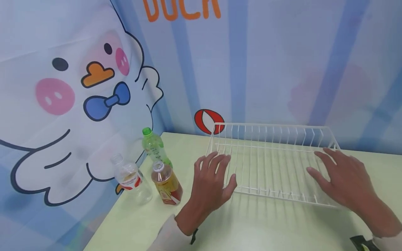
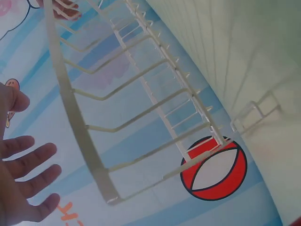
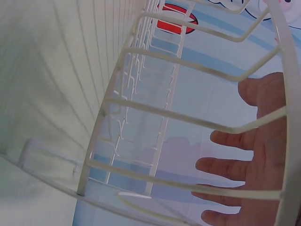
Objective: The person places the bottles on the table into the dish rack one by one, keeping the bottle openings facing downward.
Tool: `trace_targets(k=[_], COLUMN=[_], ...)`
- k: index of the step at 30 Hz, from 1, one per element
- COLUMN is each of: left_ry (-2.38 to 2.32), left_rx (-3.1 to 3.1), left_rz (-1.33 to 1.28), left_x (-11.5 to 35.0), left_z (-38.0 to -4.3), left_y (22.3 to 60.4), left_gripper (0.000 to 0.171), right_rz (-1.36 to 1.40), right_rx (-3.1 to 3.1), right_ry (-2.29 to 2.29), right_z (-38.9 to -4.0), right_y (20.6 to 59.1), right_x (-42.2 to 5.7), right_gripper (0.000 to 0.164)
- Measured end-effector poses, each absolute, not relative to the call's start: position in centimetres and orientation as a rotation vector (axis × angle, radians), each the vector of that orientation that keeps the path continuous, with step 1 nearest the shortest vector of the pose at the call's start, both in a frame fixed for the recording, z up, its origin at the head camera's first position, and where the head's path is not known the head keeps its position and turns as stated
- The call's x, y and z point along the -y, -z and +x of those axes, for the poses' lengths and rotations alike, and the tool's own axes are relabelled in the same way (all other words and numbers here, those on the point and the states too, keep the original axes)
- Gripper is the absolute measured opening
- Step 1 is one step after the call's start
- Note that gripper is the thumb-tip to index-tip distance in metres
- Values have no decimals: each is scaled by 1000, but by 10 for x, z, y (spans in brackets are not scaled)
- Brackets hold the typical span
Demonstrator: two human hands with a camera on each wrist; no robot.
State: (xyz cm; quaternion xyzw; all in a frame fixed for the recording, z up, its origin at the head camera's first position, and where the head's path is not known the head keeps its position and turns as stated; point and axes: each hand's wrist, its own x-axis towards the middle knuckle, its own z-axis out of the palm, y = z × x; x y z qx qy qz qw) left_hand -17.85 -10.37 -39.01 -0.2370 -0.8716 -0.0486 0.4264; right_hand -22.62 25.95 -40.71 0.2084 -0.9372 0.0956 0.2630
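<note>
A white wire dish rack (image 1: 270,124) stands on the pale green table, its far side near the backdrop. My left hand (image 1: 207,184) is at the rack's left end in the head view, fingers spread and slightly bent. In the left wrist view that hand (image 2: 21,174) appears beside the rack's rail (image 2: 66,92), holding nothing. At the opposite end, my right hand (image 1: 348,177) hovers over the rack's right side with fingers apart. The right wrist view shows this hand (image 3: 263,155) behind the wire bars (image 3: 181,61), gripping nothing; whether it touches the rack is unclear.
Left of my left hand stand three bottles: a green one with a green cap (image 1: 154,146), an uncapped clear one (image 1: 138,190) and an uncapped one with brown contents (image 1: 168,186). A printed cartoon backdrop (image 1: 267,62) borders the table (image 1: 267,230) behind and on the left.
</note>
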Motion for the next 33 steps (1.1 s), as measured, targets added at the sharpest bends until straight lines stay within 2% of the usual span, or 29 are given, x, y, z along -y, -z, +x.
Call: trace_targets(k=[6, 11, 21, 27, 33], left_ry=[183, 284, 501, 579, 725], left_rx=[2135, 2156, 2056, 1993, 2159], left_rz=[-649, -625, -257, -37, 200], left_x=[111, 114, 149, 170, 184], left_z=[-155, -141, -109, -107, -105], left_y=[395, 399, 429, 436, 431], left_gripper=[57, 59, 45, 55, 75], right_rz=[487, 445, 415, 403, 456], right_rx=[2517, 2578, 2620, 2596, 2473], right_ry=[-297, -303, -314, -384, -438], right_z=[-226, -225, -233, -236, -238], right_y=[404, 404, 417, 420, 418], right_x=[-270, -281, -281, -280, -274], right_gripper=[48, 49, 53, 56, 55])
